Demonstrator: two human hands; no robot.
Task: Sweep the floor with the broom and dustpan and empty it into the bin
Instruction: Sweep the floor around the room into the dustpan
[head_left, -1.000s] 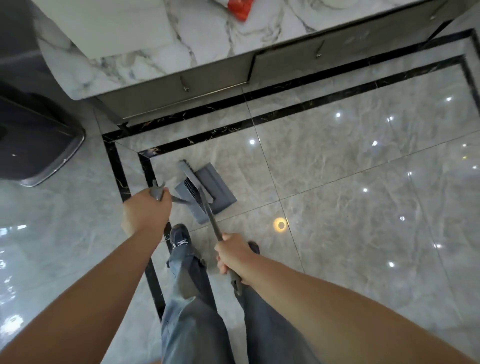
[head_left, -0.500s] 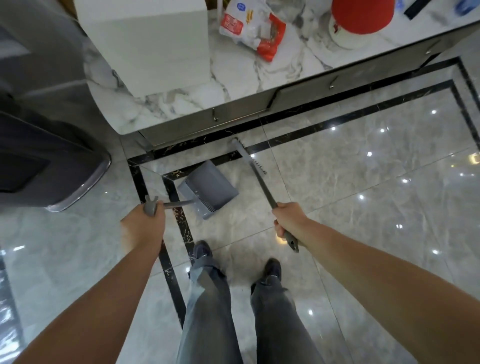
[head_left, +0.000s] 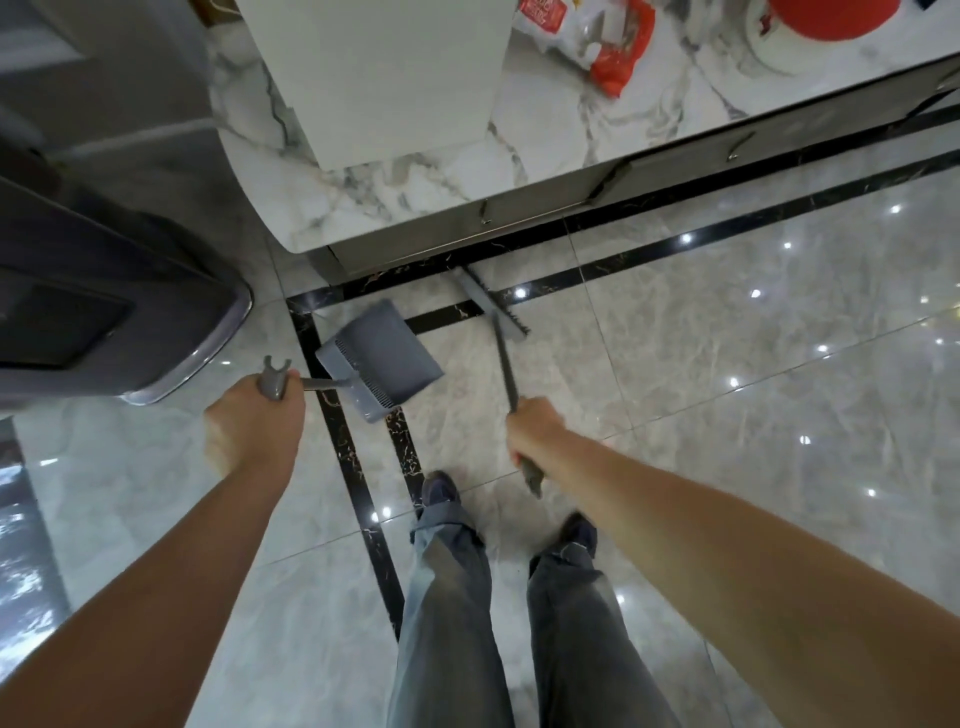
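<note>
My left hand (head_left: 254, 423) grips the top of the grey dustpan handle, whose forked end sticks up past my fingers. The grey dustpan (head_left: 382, 358) rests on the glossy tiled floor just ahead of my left foot, its mouth facing up and to the right. My right hand (head_left: 537, 428) is closed around the dark broom handle. The broom head (head_left: 493, 306) sits on the floor to the right of the dustpan, close to the base of the marble counter, apart from the pan. A dark grey bin (head_left: 104, 306) stands at the left.
A marble counter (head_left: 545, 135) with drawers juts out ahead; on it are a white box (head_left: 384, 73), a red-and-white packet (head_left: 597, 41) and a red-topped object (head_left: 831, 21). Black inlay strips cross the floor. My two legs and shoes are below the tools.
The broom has left the dustpan and swung out to the right, its head now near the counter base. The view has tilted up, showing more counter. The dustpan has stayed by the black strip.
</note>
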